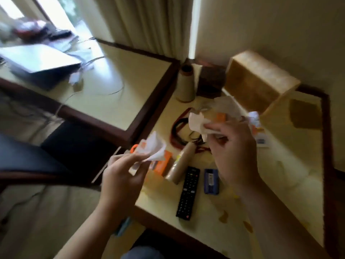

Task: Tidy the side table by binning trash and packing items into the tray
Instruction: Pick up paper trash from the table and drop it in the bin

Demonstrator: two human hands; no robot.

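My left hand (pixel 121 176) pinches a crumpled white-and-orange wrapper (pixel 153 148) above the side table's (pixel 280 184) left edge. My right hand (pixel 235 152) grips a crumpled white tissue (pixel 197 122) over the table's middle. On the table lie a black remote (pixel 188 191), a blue rectangular item (pixel 211 181), a cardboard tube (pixel 182 163), an orange box (pixel 163 165) and a tangle of black and red cords (pixel 181 131). A white-and-orange packet (pixel 259 131) lies just right of my right hand.
A wooden box (pixel 259 79) stands on its side at the table's back, beside a beige cone (pixel 185 83) and a dark cube (pixel 211 83). A second table (pixel 115 86) to the left carries a laptop (pixel 39 60) and cables. A dark chair seat (pixel 28 156) sits lower left.
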